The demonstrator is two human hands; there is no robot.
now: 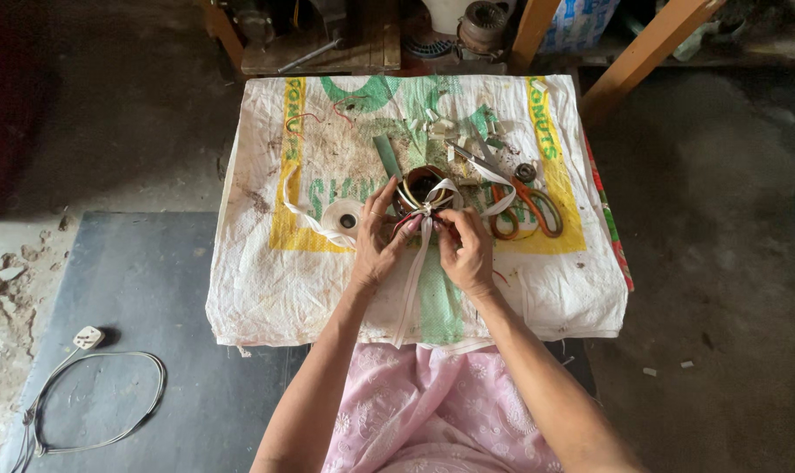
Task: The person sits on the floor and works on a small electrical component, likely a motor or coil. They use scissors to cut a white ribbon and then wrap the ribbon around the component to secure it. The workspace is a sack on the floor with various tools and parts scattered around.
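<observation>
A white woven sack (275,289) with yellow bands and green lettering covers the desk, its print running across the far half. A blue-and-white printed bag (580,22) stands at the far edge, between wooden legs. At the sack's centre sits a round brown coil (422,182), wound with wires and white tape (415,271) that trails toward the near edge. The left hand (376,241) cups the coil's left side, fingers curled against it; the right hand (467,250) pinches the tape just near of the coil. Orange-handled scissors (524,206) lie right of the hands, a white tape roll (343,217) left.

White sack (275,280) printed green and yellow; orange-handled scissors (524,206).
</observation>
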